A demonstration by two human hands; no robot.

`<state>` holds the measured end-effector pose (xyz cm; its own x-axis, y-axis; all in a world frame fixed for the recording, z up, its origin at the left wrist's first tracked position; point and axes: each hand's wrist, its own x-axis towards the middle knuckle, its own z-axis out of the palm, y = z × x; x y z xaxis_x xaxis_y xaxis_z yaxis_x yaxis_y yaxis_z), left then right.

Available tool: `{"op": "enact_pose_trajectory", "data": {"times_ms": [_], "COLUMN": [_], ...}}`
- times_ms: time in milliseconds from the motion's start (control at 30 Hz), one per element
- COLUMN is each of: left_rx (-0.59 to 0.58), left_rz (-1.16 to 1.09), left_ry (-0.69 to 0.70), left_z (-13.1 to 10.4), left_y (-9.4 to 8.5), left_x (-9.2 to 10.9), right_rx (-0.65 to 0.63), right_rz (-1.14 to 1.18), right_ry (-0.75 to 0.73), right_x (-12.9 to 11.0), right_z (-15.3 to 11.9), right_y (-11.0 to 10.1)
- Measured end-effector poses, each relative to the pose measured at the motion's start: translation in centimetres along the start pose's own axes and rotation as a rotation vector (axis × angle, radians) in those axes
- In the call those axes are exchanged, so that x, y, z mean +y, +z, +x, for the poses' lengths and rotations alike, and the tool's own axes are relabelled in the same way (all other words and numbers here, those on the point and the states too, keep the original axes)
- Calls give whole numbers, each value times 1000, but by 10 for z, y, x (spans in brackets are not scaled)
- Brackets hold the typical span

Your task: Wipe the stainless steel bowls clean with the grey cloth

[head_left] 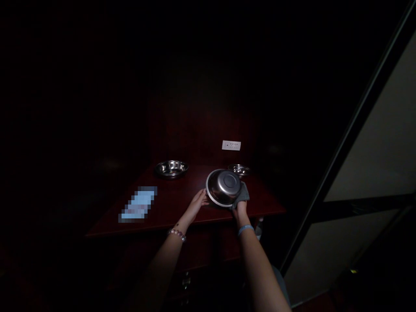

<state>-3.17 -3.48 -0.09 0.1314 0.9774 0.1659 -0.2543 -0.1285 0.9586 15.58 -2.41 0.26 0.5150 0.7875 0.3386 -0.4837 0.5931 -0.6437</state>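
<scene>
A steel bowl (224,187) is held above the front of the dark red table (182,203), tilted with its outer base turned up toward me. My left hand (199,201) grips the bowl's rim at its left side, fingers partly behind it. A grey-green cloth (242,195) lies against the bowl's right side, and my right hand (241,207) holds it there, its fingers mostly hidden by the cloth.
A wide steel bowl (171,169) stands at the back left of the table, and a smaller one (239,169) at the back right. A pixelated pale blue item (139,204) lies at left. The wall bears a white socket plate (231,145). Light panels (373,130) stand at right.
</scene>
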Motion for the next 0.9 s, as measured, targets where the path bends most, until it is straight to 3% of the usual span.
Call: {"op": "enact_pose_trajectory", "data": {"times_ms": [100,433,900], "left_rx": [-78,-75,-27], "left_rz": [61,38,15], "left_ry": [3,37,28], "left_z": [1,-1,-1], "left_y": [2,1,3], "left_x": [-1,0,2], "right_rx": [35,28,-6], "right_rz": [-2,-21,-61], "right_ry": [23,68,71], "right_x": [1,-8,-11], "right_z": [-3,-8,-14], "right_y": [-1,10,10]}}
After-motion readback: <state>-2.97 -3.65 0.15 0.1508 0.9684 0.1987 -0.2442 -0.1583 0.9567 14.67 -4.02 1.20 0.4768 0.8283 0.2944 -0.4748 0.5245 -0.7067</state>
